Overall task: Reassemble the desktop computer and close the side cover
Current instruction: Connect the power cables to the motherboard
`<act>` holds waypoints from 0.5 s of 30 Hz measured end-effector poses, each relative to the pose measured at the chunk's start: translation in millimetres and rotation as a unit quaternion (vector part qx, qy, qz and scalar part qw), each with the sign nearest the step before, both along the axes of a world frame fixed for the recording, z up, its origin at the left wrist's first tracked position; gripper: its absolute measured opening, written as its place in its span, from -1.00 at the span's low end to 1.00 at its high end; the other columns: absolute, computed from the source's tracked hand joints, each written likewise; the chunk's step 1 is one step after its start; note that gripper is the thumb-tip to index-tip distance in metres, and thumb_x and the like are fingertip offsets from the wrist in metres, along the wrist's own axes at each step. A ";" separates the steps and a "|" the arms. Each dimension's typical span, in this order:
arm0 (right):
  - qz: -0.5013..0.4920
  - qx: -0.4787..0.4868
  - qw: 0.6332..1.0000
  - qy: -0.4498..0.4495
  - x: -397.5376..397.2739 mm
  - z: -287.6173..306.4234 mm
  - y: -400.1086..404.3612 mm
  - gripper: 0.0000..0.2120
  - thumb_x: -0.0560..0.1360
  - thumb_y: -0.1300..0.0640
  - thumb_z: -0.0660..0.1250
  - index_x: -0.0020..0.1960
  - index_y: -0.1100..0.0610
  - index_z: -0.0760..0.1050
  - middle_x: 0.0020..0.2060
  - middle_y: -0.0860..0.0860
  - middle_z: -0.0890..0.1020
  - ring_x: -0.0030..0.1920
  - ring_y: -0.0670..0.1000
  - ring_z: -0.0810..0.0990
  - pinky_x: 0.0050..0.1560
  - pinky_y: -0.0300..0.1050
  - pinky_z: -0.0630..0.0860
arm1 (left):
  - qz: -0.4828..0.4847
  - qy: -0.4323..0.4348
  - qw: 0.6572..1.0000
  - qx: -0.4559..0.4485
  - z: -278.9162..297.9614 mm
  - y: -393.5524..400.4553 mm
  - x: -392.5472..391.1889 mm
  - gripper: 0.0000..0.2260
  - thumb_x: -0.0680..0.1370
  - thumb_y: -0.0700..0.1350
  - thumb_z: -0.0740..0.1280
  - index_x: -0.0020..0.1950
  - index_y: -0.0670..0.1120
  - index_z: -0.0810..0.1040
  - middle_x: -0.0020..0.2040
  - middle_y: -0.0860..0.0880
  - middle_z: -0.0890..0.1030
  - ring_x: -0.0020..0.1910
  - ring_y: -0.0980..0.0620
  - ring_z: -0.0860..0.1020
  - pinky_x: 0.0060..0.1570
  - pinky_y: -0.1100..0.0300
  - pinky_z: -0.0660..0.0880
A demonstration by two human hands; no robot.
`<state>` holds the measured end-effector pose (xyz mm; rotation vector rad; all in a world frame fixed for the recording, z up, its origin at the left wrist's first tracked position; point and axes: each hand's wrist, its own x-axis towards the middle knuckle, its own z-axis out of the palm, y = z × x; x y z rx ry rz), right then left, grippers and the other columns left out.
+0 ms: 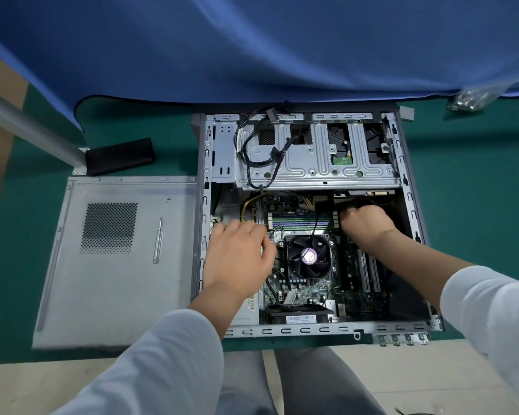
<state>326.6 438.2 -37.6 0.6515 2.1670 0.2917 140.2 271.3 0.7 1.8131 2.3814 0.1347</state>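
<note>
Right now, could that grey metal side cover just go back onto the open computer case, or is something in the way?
Not yet. Both hands, left and right, are inside the open computer case, and a slim silver screwdriver lies on the grey metal side cover, which rests flat beside the case.

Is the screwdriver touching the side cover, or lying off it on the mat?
Touching. The head view shows the screwdriver lying flat on the removed side cover, just right of its vent holes, well inside the panel's edges.
</note>
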 end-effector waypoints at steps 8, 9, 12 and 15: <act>-0.024 0.011 0.999 0.039 3.9 -6.9 -1.0 -0.67 0.40 0.40 0.26 0.10 0.14 0.52 0.03 0.02 0.59 -0.09 0.05 0.64 -0.38 -0.15 0.37 | 0.008 -0.002 1.000 0.028 -2.6 -0.9 0.7 -0.67 0.52 0.00 0.01 -0.26 -0.05 0.51 -0.32 0.03 0.51 -0.26 -0.01 0.39 -0.12 0.07 0.31; -0.031 0.013 0.998 0.047 4.6 -8.0 -1.2 -0.68 0.41 0.40 0.26 0.10 0.13 0.52 0.02 0.00 0.60 -0.09 0.04 0.64 -0.40 -0.15 0.35 | 0.008 -0.004 0.999 0.031 -3.0 -0.9 0.7 -0.68 0.52 0.00 0.02 -0.27 -0.04 0.50 -0.32 0.03 0.50 -0.26 0.00 0.38 -0.12 0.07 0.31; -0.049 0.025 0.997 0.062 4.6 -8.7 -0.5 -0.70 0.42 0.37 0.27 0.09 0.10 0.52 -0.03 -0.03 0.62 -0.10 0.03 0.65 -0.46 -0.16 0.28 | 0.009 -0.005 0.999 0.034 -3.7 -1.1 0.2 -0.72 0.52 -0.02 0.06 -0.27 -0.04 0.49 -0.32 0.03 0.50 -0.27 0.00 0.38 -0.11 0.07 0.31; -0.045 0.019 0.997 0.061 3.5 -8.0 0.1 -0.69 0.41 0.39 0.27 0.06 0.10 0.54 -0.04 -0.03 0.62 -0.10 0.03 0.64 -0.45 -0.15 0.29 | 0.005 -0.004 1.000 0.025 -3.9 -1.4 0.1 -0.74 0.53 -0.02 0.08 -0.26 -0.04 0.49 -0.30 0.03 0.50 -0.25 -0.01 0.40 -0.10 0.07 0.30</act>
